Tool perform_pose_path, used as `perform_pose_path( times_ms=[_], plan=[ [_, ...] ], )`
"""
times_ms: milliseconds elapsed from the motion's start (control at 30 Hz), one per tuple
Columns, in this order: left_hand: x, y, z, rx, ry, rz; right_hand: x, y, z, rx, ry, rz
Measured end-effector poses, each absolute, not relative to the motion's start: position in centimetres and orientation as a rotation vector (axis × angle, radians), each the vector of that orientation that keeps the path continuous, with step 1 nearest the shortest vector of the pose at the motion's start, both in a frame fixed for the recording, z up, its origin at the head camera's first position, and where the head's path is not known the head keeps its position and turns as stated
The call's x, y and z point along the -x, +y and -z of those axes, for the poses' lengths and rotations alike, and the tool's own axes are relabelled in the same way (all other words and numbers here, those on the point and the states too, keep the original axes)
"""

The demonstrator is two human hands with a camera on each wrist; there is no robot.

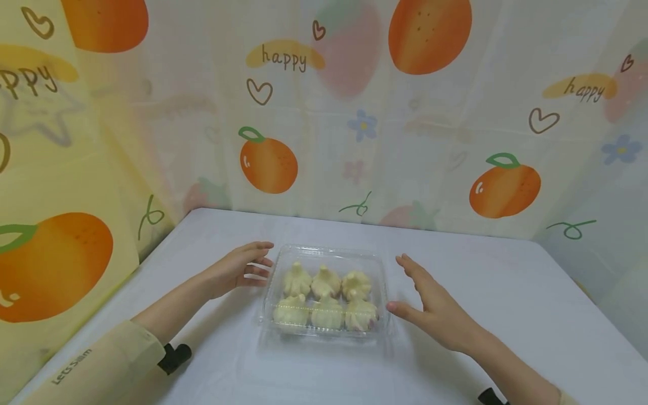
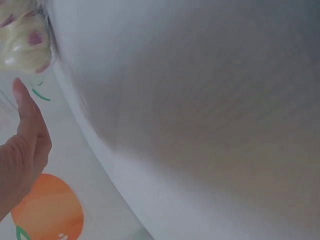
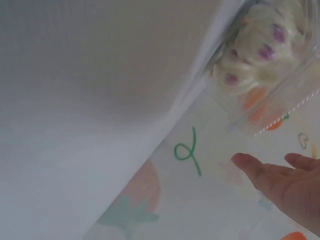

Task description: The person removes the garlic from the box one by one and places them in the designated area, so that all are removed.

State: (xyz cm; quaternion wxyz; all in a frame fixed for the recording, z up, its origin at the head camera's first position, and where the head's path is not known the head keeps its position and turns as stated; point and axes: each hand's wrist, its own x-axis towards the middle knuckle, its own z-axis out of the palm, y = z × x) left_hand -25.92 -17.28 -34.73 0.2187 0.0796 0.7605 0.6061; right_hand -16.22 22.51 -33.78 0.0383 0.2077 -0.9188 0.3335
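A clear plastic box (image 1: 331, 252) rests on the white table, with several pale garlic bulbs (image 1: 325, 283) inside in two rows. Purple patches show on the bulbs (image 3: 265, 45) in the right wrist view. At the box's left side is my left hand (image 1: 234, 274), its fingers extended and relaxed, fingertips right by the wall. My right hand (image 1: 439, 313) stands off the opposite side, thumb towards the box and fingers spread apart from it. Neither hand holds anything.
White cloth covers the table (image 1: 455, 259). Behind it and at both sides hangs a curtain (image 1: 314, 146) printed with oranges, hearts and words. A black wrist strap piece (image 1: 174, 358) sticks out below the left sleeve (image 1: 101, 360).
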Motion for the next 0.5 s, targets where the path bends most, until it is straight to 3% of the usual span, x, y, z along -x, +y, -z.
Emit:
perform_pose_path(
  times_ms=[500],
  plan=[
    [25.6,-17.6,35.4,-0.219,1.943,-1.718,14.9,19.5,34.5,-0.526,-2.929,-1.248]
  ],
)
